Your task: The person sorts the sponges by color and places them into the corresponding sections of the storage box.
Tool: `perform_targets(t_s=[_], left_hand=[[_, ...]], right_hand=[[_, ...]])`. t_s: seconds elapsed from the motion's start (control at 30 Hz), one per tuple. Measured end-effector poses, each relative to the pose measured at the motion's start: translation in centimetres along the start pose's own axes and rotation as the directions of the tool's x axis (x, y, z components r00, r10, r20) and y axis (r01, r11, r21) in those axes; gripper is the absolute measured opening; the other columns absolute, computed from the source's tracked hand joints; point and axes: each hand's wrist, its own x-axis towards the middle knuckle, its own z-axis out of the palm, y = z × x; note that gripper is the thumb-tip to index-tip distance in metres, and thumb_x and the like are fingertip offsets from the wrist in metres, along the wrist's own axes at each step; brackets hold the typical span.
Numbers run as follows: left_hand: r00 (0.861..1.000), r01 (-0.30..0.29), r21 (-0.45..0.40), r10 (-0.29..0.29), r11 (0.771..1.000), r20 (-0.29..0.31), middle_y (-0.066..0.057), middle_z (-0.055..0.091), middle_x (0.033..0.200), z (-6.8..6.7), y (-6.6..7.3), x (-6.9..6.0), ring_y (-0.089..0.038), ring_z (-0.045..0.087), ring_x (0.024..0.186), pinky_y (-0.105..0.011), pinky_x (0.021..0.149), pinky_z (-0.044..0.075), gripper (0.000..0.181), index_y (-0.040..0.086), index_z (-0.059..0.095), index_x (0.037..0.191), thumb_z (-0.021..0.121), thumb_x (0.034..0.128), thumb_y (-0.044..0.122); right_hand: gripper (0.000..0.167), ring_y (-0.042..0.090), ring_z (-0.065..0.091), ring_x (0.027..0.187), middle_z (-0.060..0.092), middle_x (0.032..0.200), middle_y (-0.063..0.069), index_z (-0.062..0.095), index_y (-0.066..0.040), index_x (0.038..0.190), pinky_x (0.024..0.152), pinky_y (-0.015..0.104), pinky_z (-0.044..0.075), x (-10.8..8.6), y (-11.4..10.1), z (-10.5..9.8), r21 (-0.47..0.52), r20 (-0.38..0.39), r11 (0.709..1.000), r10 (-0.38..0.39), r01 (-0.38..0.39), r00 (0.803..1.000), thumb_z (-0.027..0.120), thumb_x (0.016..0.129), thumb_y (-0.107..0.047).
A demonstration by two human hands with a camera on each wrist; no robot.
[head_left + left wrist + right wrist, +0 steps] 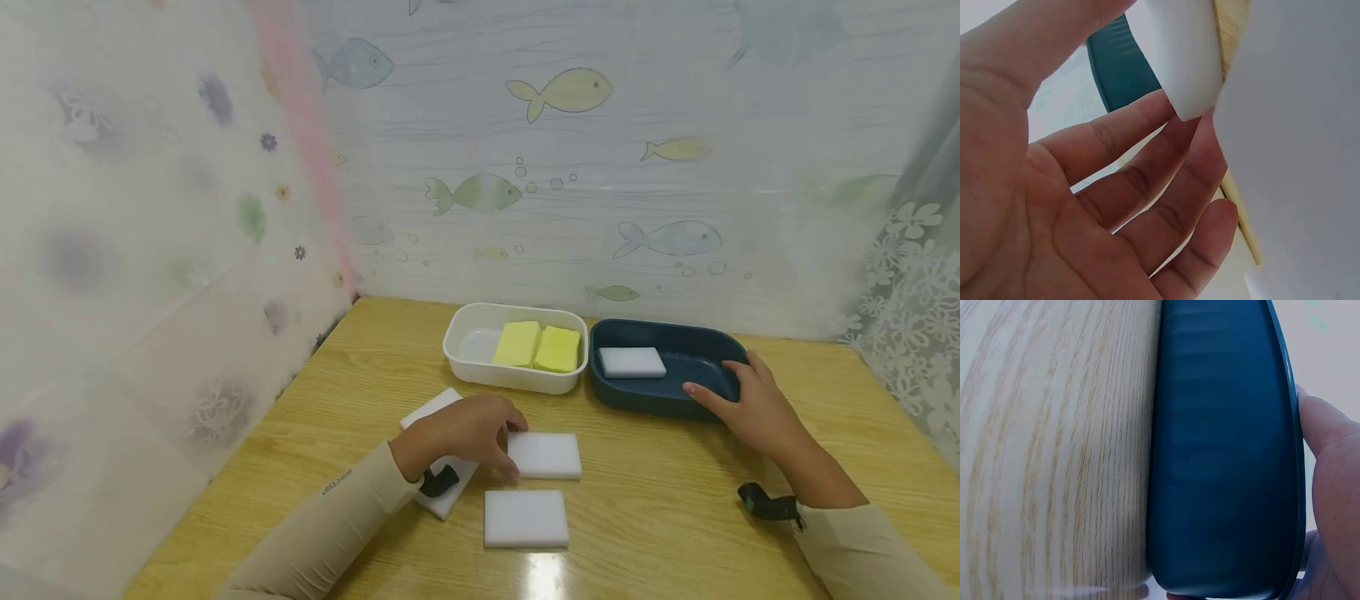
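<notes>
Fish-print curtain (465,125) hangs behind the wood-grain table (660,508), printed in yellow, green and blue. Flower-print sheet (150,192) at left, pink strip (300,100) along its edge; white floral lace (911,292) at far right.

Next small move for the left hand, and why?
Probably lift the white block toward the dark blue tray: the left hand touches the block's left end, another white block lies in the tray, and the right hand grips the tray.
</notes>
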Motion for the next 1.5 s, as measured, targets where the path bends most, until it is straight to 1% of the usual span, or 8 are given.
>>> perform_targets(t_s=[0.33,0.63,0.77,0.9,1.03,1.2,1.33,1.5], left_hand=[[1.0,0.01,-0.02,-0.01,1.0,-0.009,0.01,0.073,0.099,-0.4,0.2,0.0,0.003,0.065,0.08,-0.02,0.079,0.053,0.067,0.014,0.073,0.127,0.097,0.0705,0.041],[0.997,0.054,0.04,-0.052,0.998,-0.053,0.011,0.072,0.111,-1.2,0.8,0.3,-0.007,0.066,0.097,-0.024,0.081,0.053,0.061,0.019,0.074,0.126,0.094,0.0736,0.043],[0.996,0.053,0.084,-0.047,0.995,-0.071,0.009,0.072,0.116,-1.5,1.3,0.9,-0.009,0.067,0.1,-0.025,0.082,0.054,0.06,0.019,0.073,0.128,0.092,0.0763,0.043],[0.994,0.012,0.146,0.005,0.989,-0.11,0.01,0.072,0.115,-2.1,1.8,1.7,-0.01,0.067,0.1,-0.025,0.083,0.054,0.058,0.019,0.073,0.127,0.091,0.0777,0.044],[0.99,-0.014,0.173,0.037,0.985,-0.134,0.012,0.071,0.108,-2.8,2.5,2.5,-0.01,0.066,0.097,-0.025,0.082,0.053,0.056,0.02,0.073,0.125,0.092,0.0775,0.044],[0.988,-0.006,0.185,0.034,0.983,-0.148,0.01,0.072,0.112,-3.5,3.4,3.2,-0.011,0.067,0.101,-0.025,0.084,0.054,0.059,0.019,0.073,0.127,0.091,0.0784,0.045],[0.985,0.0,0.198,0.035,0.98,-0.169,0.01,0.073,0.115,-3.8,3.8,3.7,-0.01,0.068,0.104,-0.026,0.085,0.054,0.059,0.018,0.073,0.128,0.09,0.0786,0.046],[0.981,0.029,0.208,0.012,0.978,-0.193,0.009,0.073,0.12,-4.5,4.4,4.5,-0.009,0.066,0.105,-0.025,0.085,0.053,0.061,0.018,0.072,0.13,0.09,0.0791,0.047]], right_hand=[[0.108,0.069,0.008,0.144,-0.014,0.162,0.043,0.016,0.018,0.157,0.103,0.083,0.025,0.1,0.1,-0.1,-0.005,-0.006,1.0,0.001,-0.001,1.0,0.055,0.1,-0.065],[0.109,0.069,0.007,0.145,-0.014,0.162,0.043,0.015,0.018,0.157,0.104,0.083,0.024,0.2,0.0,-0.1,0.0,-0.009,1.0,0.004,-0.004,1.0,0.055,0.099,-0.066],[0.109,0.069,0.007,0.145,-0.014,0.163,0.043,0.015,0.018,0.157,0.103,0.083,0.024,0.2,0.0,0.1,0.0,-0.009,1.0,0.001,-0.001,1.0,0.055,0.099,-0.066],[0.108,0.069,0.007,0.144,-0.013,0.162,0.043,0.016,0.018,0.157,0.104,0.083,0.024,0.3,0.0,0.1,-0.007,-0.009,1.0,0.0,0.0,1.0,0.055,0.1,-0.066],[0.108,0.07,0.007,0.144,-0.012,0.162,0.044,0.017,0.018,0.156,0.103,0.083,0.024,0.3,0.1,0.2,-0.009,-0.012,1.0,-0.002,0.002,1.0,0.055,0.1,-0.065],[0.108,0.07,0.01,0.143,-0.013,0.162,0.044,0.017,0.018,0.157,0.103,0.083,0.025,0.2,0.2,0.2,-0.008,-0.015,1.0,0.002,-0.002,1.0,0.055,0.099,-0.066],[0.108,0.071,0.01,0.143,-0.013,0.162,0.043,0.017,0.018,0.157,0.103,0.083,0.025,0.1,0.1,0.2,-0.005,-0.015,1.0,0.004,-0.004,1.0,0.055,0.1,-0.065],[0.107,0.07,0.009,0.144,-0.013,0.162,0.044,0.017,0.018,0.157,0.104,0.083,0.024,0.1,0.0,0.2,-0.008,-0.018,1.0,0.004,-0.004,1.0,0.054,0.1,-0.065]])
